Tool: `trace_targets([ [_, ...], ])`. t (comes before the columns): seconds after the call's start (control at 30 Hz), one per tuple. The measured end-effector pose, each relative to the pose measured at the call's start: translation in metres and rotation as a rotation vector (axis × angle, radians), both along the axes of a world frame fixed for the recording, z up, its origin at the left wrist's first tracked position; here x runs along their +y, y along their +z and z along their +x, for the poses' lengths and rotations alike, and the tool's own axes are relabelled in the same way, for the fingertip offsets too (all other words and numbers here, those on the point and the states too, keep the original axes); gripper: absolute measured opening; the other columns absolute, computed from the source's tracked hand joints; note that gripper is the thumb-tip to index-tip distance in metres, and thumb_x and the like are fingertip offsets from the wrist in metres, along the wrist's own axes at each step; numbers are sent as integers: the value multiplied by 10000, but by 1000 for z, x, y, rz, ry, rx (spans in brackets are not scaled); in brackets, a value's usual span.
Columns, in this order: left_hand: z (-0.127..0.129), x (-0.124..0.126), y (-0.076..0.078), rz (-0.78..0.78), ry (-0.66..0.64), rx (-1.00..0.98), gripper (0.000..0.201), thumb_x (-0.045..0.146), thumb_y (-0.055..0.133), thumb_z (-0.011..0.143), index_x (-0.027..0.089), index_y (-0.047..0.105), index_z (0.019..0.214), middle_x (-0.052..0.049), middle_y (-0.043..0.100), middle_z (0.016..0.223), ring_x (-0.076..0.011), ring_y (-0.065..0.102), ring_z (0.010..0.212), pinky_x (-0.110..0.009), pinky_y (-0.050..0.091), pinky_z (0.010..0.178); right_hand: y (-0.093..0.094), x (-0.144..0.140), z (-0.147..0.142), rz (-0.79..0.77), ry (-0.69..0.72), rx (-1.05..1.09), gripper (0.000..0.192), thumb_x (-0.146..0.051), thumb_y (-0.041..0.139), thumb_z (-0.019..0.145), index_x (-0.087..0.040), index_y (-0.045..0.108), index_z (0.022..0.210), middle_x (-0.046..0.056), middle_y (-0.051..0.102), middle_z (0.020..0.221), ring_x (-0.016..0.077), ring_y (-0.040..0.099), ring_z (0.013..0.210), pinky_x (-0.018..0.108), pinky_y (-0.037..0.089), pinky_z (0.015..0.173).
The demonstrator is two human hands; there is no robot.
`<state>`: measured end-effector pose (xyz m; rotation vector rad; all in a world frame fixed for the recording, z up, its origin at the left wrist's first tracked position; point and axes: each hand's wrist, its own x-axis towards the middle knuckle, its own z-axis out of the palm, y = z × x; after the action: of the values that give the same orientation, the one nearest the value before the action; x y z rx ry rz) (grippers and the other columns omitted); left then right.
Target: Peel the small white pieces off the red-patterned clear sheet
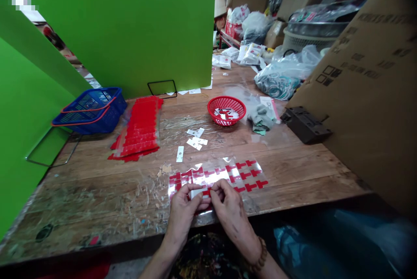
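My left hand [185, 208] grips a small white card [195, 193] between thumb and fingers, close to the table's front edge. At the card's right end is a red T-shaped sticker [206, 192], pinched by the fingertips of my right hand [227, 203]. Beneath both hands lies a clear sheet [243, 175] with rows of similar red stickers; its near part is hidden by my hands. Beyond the sheet, several white cards [196, 142] lie loose on the wooden table, and one single card [180, 154] rests nearer to me.
A red basket [227, 111] holds cards with red pieces. To the left are stacked red sticker sheets [140, 124] and a blue basket [89, 111]. A grey cloth [261, 118], a dark block [305, 125] and a cardboard wall [368, 96] stand right. Green panels [146, 27] border the back.
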<state>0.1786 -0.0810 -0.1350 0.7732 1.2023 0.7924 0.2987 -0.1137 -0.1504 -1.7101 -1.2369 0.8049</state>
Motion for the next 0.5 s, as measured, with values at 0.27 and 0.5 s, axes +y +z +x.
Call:
trace_targets([
  [0.27, -6, 4, -11, -63, -34, -54, 311, 232, 711, 652, 110, 554, 891, -80, 709, 634, -208, 693, 620, -264, 550, 608, 0, 0, 1, -12, 25, -11, 99, -167, 472, 795, -196, 506, 707, -21, 555, 638, 128, 530, 596, 212, 400, 555],
  [0.5, -7, 4, -15, -21, -26, -44, 321, 242, 706, 657, 112, 546, 902, -65, 703, 621, -199, 689, 604, -264, 547, 594, 2, -2, -2, -2, 31, -179, 116, -140, 445, 809, -193, 504, 724, -7, 546, 674, 134, 510, 631, 224, 382, 594],
])
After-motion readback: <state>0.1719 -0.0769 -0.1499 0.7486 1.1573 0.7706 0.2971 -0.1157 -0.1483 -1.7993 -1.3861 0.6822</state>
